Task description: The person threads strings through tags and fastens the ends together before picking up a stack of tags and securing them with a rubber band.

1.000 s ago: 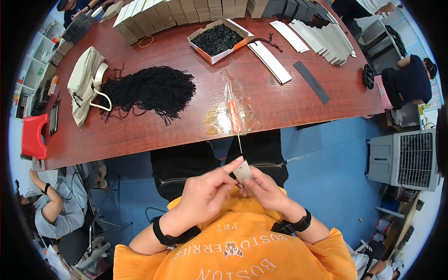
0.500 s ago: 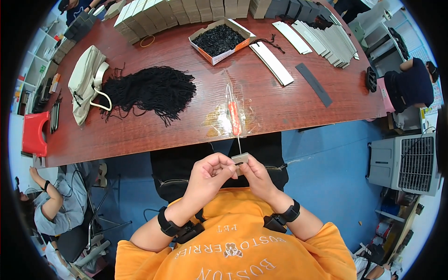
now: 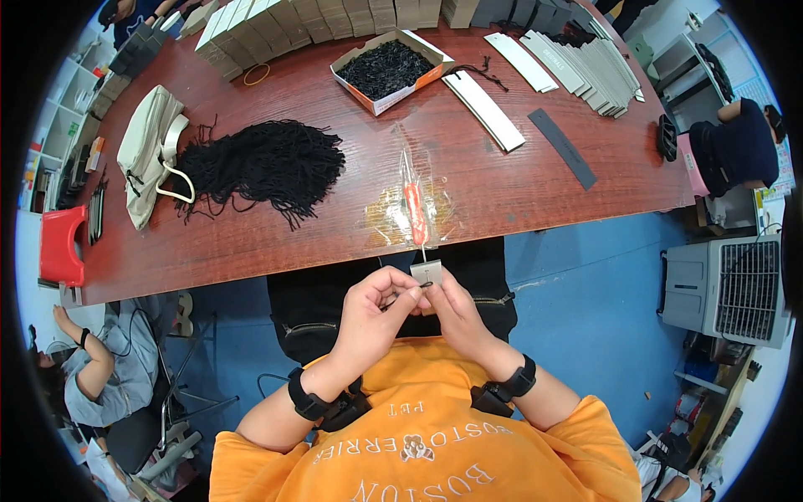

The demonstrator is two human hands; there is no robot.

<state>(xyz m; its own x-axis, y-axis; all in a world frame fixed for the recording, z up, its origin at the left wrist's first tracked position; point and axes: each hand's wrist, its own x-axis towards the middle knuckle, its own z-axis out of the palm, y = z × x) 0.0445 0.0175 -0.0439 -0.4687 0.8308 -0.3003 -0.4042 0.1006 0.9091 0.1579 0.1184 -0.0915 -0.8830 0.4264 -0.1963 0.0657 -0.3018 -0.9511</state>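
Over my lap, just off the table's near edge, my right hand (image 3: 458,314) grips a small grey tag (image 3: 427,271) from its right side. My left hand (image 3: 375,308) pinches a thin black cord (image 3: 426,284) against the lower part of the tag. Part of the cord is hidden by my fingers. A hook tool with an orange-red handle (image 3: 416,213) is stuck to the table edge under clear tape (image 3: 386,216). Its thin metal shank (image 3: 424,253) points toward me and meets the tag's upper edge; I cannot make out whether it passes through.
On the reddish table (image 3: 276,243) lie a heap of black cords (image 3: 263,167), a cream pouch (image 3: 150,159), a box of small black pieces (image 3: 389,71), white strips (image 3: 485,113), a dark grey strip (image 3: 562,149) and stacked tags (image 3: 585,75). A person (image 3: 117,360) sits at left.
Both hands have shifted slightly, and the tag now sits farther from me, closer to the handle. More of the tag's face shows above my fingers. Some black cord now shows beneath my left fingers.
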